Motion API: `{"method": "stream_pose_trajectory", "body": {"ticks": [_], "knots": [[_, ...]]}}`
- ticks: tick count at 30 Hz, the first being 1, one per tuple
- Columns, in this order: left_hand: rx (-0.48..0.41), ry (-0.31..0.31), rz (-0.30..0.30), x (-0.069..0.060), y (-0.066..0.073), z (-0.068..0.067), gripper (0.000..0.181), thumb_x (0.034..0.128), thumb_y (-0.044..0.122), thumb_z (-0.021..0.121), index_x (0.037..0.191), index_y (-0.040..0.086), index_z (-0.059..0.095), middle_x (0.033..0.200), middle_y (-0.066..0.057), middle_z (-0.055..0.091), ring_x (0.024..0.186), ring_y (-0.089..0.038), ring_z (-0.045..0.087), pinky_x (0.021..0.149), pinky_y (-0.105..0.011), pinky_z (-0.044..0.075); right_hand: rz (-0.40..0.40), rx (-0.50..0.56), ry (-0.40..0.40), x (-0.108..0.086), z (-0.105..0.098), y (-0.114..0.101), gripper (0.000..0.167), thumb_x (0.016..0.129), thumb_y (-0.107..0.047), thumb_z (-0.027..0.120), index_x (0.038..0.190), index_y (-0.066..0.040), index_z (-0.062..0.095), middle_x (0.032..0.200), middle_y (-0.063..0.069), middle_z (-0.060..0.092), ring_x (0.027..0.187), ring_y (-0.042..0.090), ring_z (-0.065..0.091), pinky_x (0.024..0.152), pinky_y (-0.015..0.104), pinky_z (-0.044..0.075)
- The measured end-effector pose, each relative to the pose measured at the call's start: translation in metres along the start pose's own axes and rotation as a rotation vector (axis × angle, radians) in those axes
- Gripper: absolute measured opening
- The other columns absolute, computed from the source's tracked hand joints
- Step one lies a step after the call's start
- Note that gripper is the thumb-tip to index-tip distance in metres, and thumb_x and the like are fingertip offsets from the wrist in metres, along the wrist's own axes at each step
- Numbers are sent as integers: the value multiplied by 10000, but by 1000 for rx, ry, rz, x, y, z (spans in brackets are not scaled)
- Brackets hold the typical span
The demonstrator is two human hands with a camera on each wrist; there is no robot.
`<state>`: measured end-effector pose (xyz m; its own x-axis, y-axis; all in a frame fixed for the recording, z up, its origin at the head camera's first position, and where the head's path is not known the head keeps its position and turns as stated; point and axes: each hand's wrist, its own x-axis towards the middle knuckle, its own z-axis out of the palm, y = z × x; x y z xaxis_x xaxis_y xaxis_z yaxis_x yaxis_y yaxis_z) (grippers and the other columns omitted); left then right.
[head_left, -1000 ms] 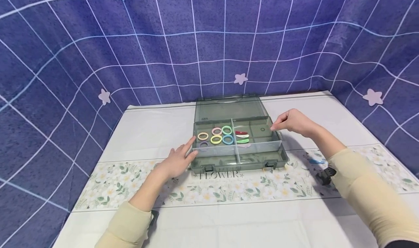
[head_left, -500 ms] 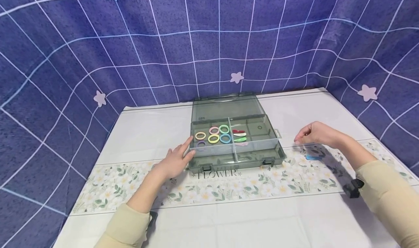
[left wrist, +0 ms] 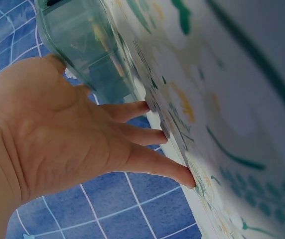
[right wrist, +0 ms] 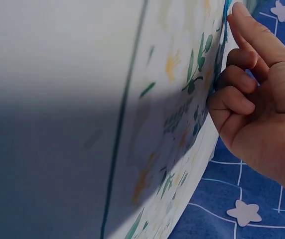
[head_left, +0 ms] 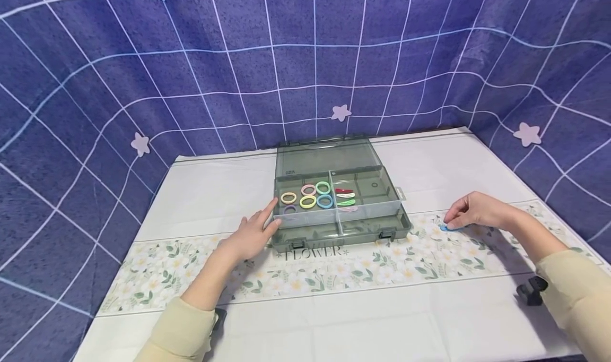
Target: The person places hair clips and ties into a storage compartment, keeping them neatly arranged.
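My left hand (head_left: 248, 238) rests with spread fingers against the left side of the grey see-through divided box (head_left: 374, 227); in the left wrist view several fingertips touch the tablecloth. Off to the box's right, my right hand (head_left: 482, 212) pinches a blue hair clip (head_left: 445, 228) at the tablecloth, its far end covered by the fingers. Only a sliver of blue shows by the fingertips in the right wrist view. Inside the box's left compartment lie several coloured hair ties (head_left: 307, 201). Red, white, green and pink hair clips (head_left: 346, 203) lie stacked in a column in the right compartment.
The box's lid (head_left: 326, 157) lies folded back behind it. A front section with two latches (head_left: 386, 234) faces me. Under everything is a white tablecloth (head_left: 363, 319) with a floral band. A blue gridded curtain (head_left: 305, 65) hangs behind and at both sides.
My right hand has moved from the box's right edge, rightward and down to the blue hair clip, and now pinches it. The left hand stays against the box. The head view has shifted slightly.
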<state>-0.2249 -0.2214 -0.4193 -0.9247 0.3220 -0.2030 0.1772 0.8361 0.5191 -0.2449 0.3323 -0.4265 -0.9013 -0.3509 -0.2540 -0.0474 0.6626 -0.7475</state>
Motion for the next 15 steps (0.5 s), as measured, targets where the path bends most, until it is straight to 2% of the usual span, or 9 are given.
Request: {"method": "stream_pose_trajectory", "body": {"ticks": [7,15], "knots": [[4,7,3,0,-1,-1,656,1103,492,272,1650,239,14,1661,-201,160,1499,-489,96,1166,-682,-26,-1,-9,18,0,3,3,228,802,-65,846,951,78,750,732,-46,611,653,53,468,611,209,417],[-5,3,-3,0,-1,0,661,1097,508,270,1650,251,14,1664,-193,155,1500,-488,90,1169,-677,-27,21,-57,18,1,4,2,208,842,-118,826,944,51,762,792,15,684,671,75,504,639,236,447]]}}
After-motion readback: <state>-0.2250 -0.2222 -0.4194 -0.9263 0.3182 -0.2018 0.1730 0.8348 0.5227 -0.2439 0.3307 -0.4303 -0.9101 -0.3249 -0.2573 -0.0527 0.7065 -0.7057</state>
